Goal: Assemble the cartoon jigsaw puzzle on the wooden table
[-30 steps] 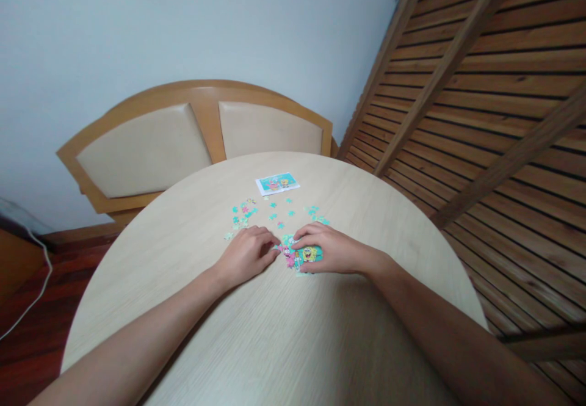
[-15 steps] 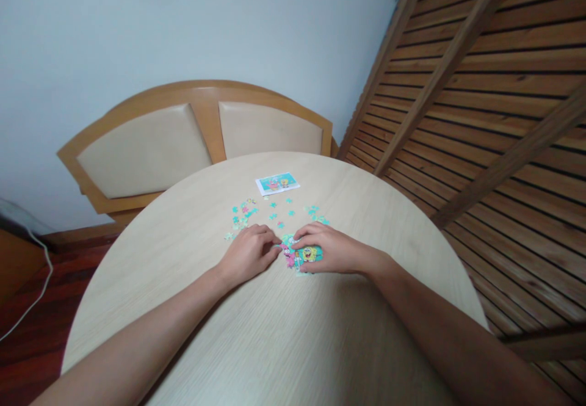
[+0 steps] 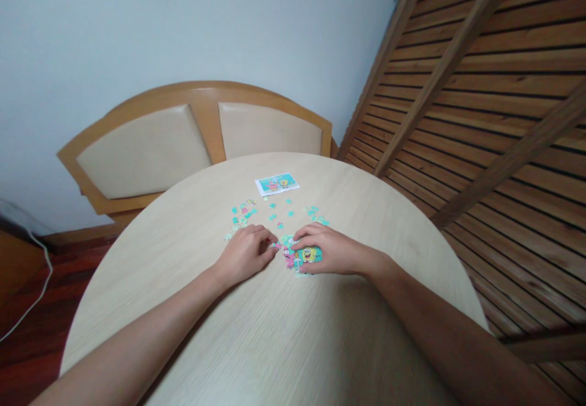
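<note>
A partly joined jigsaw puzzle (image 3: pixel 309 254) lies flat on the table, showing a yellow square figure and a pink figure on turquoise. Over its right side rests my right hand (image 3: pixel 332 250), thumb at the near edge and fingers at the far part, gripping the joined pieces and hiding some of them. Just left of the puzzle, my left hand (image 3: pixel 247 252) pinches a small pink jigsaw piece (image 3: pixel 277 245) between thumb and fingertips. A narrow gap separates that piece from the joined part.
Loose jigsaw pieces (image 3: pixel 242 213) are scattered beyond my left hand, with a smaller group (image 3: pixel 314 212) beyond the right. A picture card (image 3: pixel 277 184) lies farther back on the round table (image 3: pixel 196 345). Behind stands a padded bench back (image 3: pixel 151 149); slatted wood (image 3: pixel 503 119) rises at right.
My left hand has drawn slightly left, away from the joined puzzle, and the pink piece shows at its fingertips. The right hand stays in place on the puzzle.
</note>
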Demonstrator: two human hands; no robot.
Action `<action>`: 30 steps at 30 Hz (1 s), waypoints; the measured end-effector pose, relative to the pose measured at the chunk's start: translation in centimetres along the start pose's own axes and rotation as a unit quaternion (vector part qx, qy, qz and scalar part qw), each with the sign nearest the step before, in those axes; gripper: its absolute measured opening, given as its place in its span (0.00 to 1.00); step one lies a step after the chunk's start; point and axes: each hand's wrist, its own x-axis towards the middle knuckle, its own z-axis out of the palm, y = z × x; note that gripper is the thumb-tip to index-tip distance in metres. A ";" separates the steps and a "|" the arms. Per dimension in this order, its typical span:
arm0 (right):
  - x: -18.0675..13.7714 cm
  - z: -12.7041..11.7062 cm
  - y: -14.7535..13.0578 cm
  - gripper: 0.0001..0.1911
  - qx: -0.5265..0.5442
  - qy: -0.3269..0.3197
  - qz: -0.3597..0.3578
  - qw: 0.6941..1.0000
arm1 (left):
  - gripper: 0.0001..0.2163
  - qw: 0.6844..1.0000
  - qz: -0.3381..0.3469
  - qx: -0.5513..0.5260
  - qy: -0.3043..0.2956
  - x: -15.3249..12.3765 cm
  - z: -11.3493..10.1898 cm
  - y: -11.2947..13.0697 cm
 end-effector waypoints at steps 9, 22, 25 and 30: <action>0.0 0.1 0.1 0.23 0.002 0.003 -0.002 1.000 | 0.09 1.000 0.008 0.016 -0.003 -0.3 0.0 -0.2; -0.1 0.0 0.1 0.22 0.003 0.005 -0.001 1.000 | 0.06 0.996 0.052 -0.046 -0.053 -0.6 -1.5 -1.4; 0.0 0.1 0.1 0.22 0.002 0.005 0.001 1.000 | 0.06 0.996 0.032 -0.059 -0.057 -0.6 -1.6 -1.5; 0.0 0.0 -0.2 0.22 0.002 0.003 0.004 1.000 | 0.09 1.000 -0.012 -0.020 0.021 -0.3 -1.7 -2.4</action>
